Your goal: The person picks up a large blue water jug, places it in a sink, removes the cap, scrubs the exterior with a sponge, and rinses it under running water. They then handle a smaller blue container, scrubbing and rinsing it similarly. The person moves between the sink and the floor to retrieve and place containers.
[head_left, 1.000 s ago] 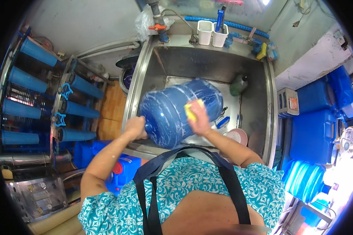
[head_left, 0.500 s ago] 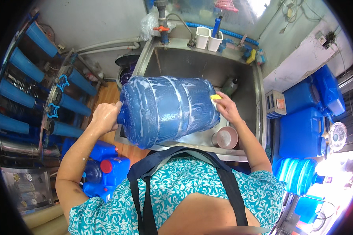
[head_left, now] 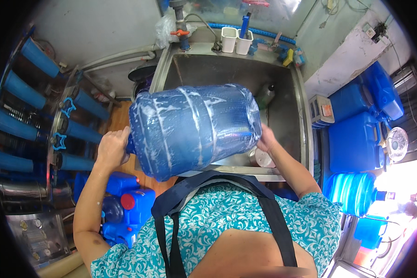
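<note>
A large blue water jug (head_left: pixel 190 129), streaked with white suds, lies on its side across the near left part of the steel sink (head_left: pixel 282 111). Its neck end points left and its base points right. My left hand (head_left: pixel 113 147) is closed round the neck end. Against the base is my right hand (head_left: pixel 267 139), its fingers mostly hidden behind the jug. The yellow sponge it held half a second ago is out of sight behind the base. Partly covered by that hand, a pink bowl (head_left: pixel 255 158) sits in the sink.
A dark bottle (head_left: pixel 267 96) stands in the sink's far right corner. White holders (head_left: pixel 228 40) and a red-handled valve (head_left: pixel 180 33) are along the back. Blue filter housings (head_left: pixel 25 90) line the left; blue containers (head_left: pixel 352 143) stand at right, and more (head_left: pixel 141 204) sit low at left.
The jug has shifted a little left and turned about its length, along with my left hand. My right hand has moved down round the base, and the yellow sponge has gone out of sight.
</note>
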Demonstrator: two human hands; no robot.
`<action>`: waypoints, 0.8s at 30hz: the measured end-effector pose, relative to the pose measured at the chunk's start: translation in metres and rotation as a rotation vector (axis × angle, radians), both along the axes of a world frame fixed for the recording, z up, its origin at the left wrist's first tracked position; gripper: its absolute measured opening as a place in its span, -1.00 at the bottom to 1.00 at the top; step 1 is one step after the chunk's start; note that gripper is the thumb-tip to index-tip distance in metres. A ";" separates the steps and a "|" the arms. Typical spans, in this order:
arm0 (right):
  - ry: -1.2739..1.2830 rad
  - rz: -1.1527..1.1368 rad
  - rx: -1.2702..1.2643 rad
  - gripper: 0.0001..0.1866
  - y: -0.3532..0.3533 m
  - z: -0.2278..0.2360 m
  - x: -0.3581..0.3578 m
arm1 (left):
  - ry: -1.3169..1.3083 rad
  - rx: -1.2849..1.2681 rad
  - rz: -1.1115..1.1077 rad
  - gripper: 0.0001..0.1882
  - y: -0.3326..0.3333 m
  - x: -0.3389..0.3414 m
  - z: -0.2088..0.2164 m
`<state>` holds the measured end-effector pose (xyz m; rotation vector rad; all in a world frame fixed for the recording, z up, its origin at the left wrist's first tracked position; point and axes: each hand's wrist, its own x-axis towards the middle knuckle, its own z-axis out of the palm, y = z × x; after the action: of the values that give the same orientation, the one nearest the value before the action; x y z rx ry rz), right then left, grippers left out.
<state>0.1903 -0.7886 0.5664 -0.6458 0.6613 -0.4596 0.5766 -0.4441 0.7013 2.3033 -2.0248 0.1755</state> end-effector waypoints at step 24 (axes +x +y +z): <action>0.135 0.079 -1.402 -0.57 -0.052 0.095 0.058 | 0.187 -0.141 -0.034 -0.56 0.010 0.015 -0.021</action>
<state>0.2485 -0.8405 0.6616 -2.0275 0.3502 -0.7918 0.5920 -0.4344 0.6801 2.1142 -1.8955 0.0929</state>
